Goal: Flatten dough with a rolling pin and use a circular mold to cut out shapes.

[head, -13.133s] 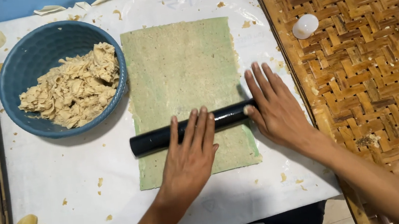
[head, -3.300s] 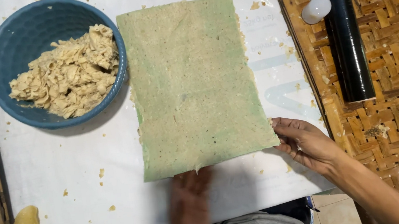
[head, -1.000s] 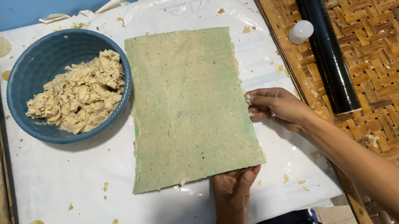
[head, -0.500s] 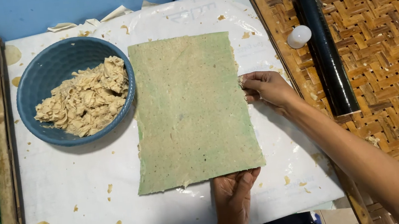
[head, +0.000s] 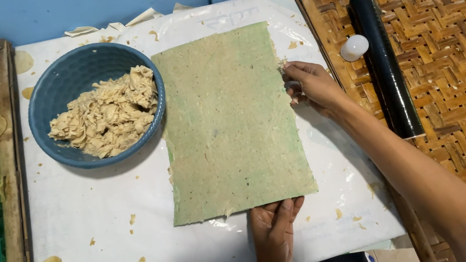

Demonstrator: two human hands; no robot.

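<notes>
The flat green dough sheet [head: 232, 119] is lying on the white-covered table [head: 110, 233]. The right hand [head: 311, 84] is pinching its right edge, having slid farther up it; the left hand [head: 274, 231], fingers open, is pressing the near edge, steadying it.

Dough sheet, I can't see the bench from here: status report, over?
Left hand flat at near edge of the dough sheet. Right hand pinching its right edge. Sheet lies flat; blue bowl touches its left side; black roller set aside on mat.
</notes>
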